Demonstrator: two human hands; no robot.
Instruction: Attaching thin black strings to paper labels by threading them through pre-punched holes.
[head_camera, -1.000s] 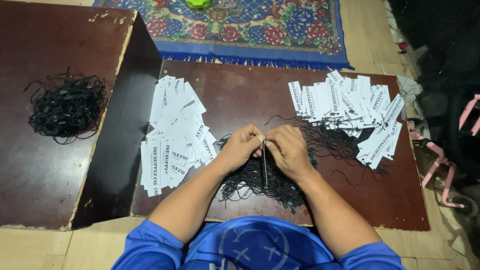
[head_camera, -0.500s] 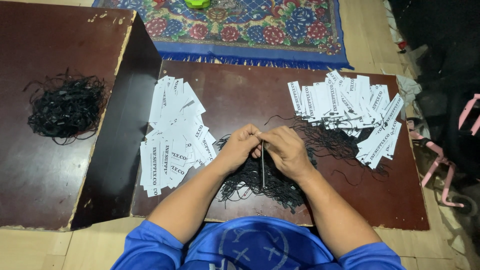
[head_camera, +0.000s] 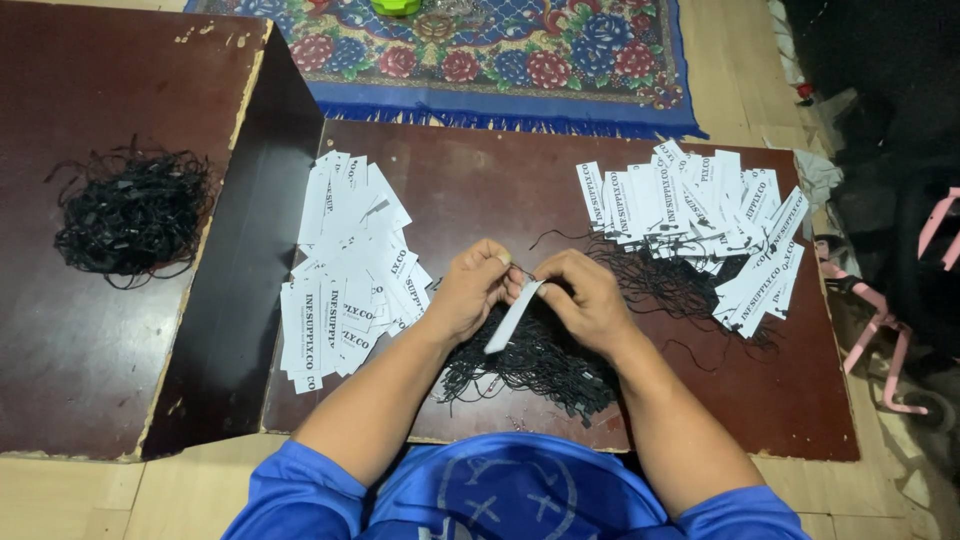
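Left hand (head_camera: 468, 292) and right hand (head_camera: 588, 300) meet at centre of the dark brown surface (head_camera: 480, 180), fingertips drawn together. Both pinch the top end of one white paper tag (head_camera: 512, 318); the tag hangs tilted, lower end pointing toward the person. A thin black string (head_camera: 522, 270) shows at the pinch point; whether it is threaded through the tag cannot be told.

Directly under the hands: loose tangle of black strings (head_camera: 540, 365), spreading right across the surface.

Left of the hands: pile of white printed tags (head_camera: 345, 270), overlapping, lying flat. Right, well apart: second pile of tags (head_camera: 700, 215), fanned out, some lying on the strings.

Far left, on a separate brown board (head_camera: 90, 340): a bundle of black cords (head_camera: 130, 210).

Beyond the surface: floral rug with blue fringe (head_camera: 520, 60).
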